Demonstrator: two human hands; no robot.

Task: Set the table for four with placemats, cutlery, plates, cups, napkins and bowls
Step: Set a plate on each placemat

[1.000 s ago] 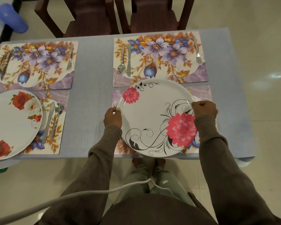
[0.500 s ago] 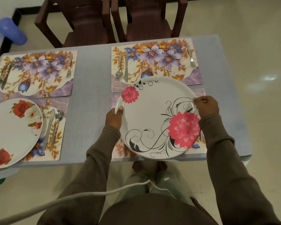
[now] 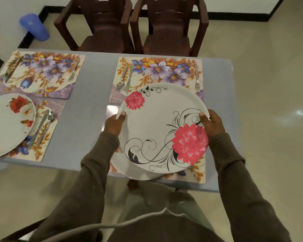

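Note:
I hold a white plate with pink flowers and black scrolls (image 3: 157, 123) by its two sides. My left hand (image 3: 115, 124) grips the left rim, thumb on top. My right hand (image 3: 212, 123) grips the right rim. The plate hangs above the near right placemat (image 3: 196, 173), and its far edge overlaps the far right placemat (image 3: 164, 70). A second white plate (image 3: 138, 173) lies on the near mat beneath it, mostly hidden. A spoon and knife (image 3: 124, 81) lie on the far right mat's left side, a fork (image 3: 197, 81) on its right.
On the grey table (image 3: 87, 110) a far left placemat (image 3: 42, 72) carries cutlery. The near left placemat (image 3: 47, 137) bears a rose plate (image 3: 7, 124) plus knife and spoon (image 3: 44, 126). Two brown chairs (image 3: 101, 23) (image 3: 168, 27) stand beyond. A blue container (image 3: 34, 27) sits on the floor.
The pink-flower plate has risen off the near right mat in both hands, and a second white plate now shows beneath its near edge. My thumbs have come onto the rim.

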